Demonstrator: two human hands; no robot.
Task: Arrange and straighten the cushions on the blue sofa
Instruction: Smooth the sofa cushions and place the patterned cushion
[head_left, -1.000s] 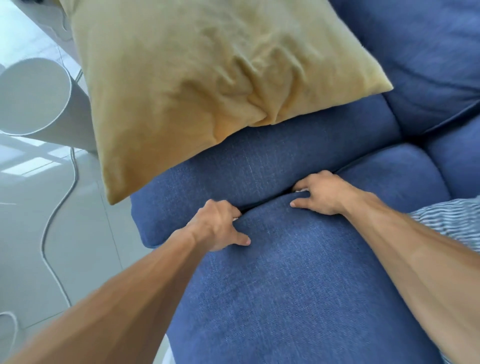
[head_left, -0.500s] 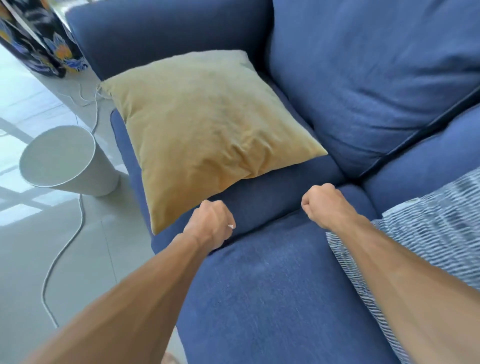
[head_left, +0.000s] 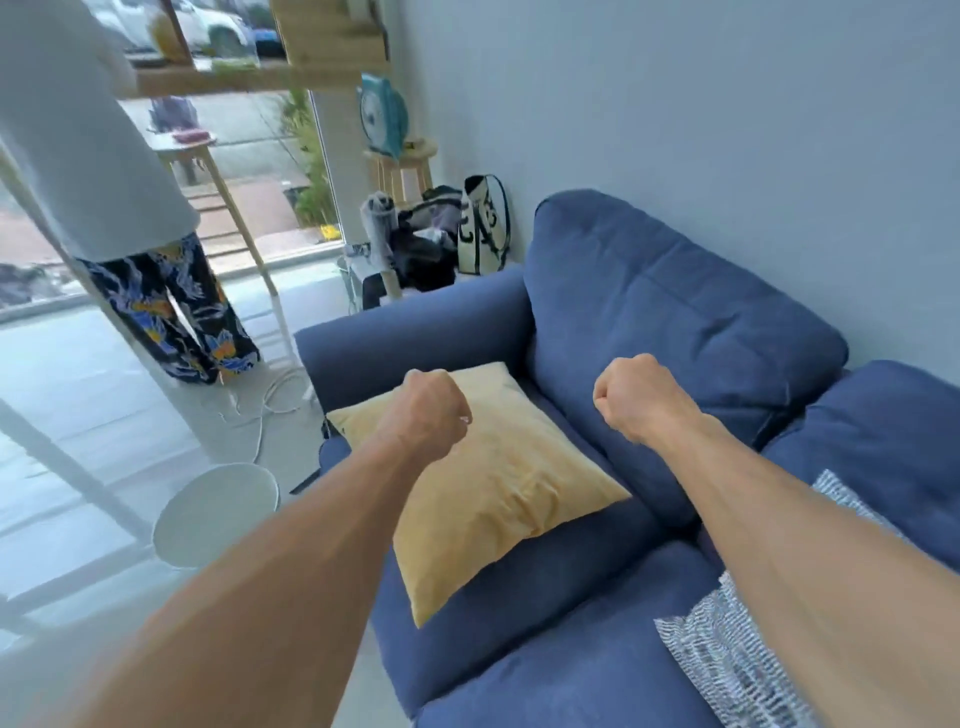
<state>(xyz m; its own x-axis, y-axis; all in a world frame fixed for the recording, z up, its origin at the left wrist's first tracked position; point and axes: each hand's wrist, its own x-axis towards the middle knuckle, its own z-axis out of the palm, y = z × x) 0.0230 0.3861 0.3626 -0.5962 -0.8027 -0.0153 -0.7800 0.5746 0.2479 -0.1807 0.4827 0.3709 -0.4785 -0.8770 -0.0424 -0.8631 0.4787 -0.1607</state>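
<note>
Both fists up over sofa (head_left: 410, 338): left hand (head_left: 434, 410) and right hand (head_left: 634, 400), each grip curled tight, holding nothing. Flat on seat beside armrest: yellow cushion (head_left: 509, 499). Lower right: striped cushion (head_left: 727, 670), seemingly on the seat too (mostly behind the right arm).

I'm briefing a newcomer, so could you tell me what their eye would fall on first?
The left hand and right hand, both curled into empty fists, are held out over the blue sofa. A yellow cushion lies on it by the armrest; a striped cushion shows at lower right.
</note>
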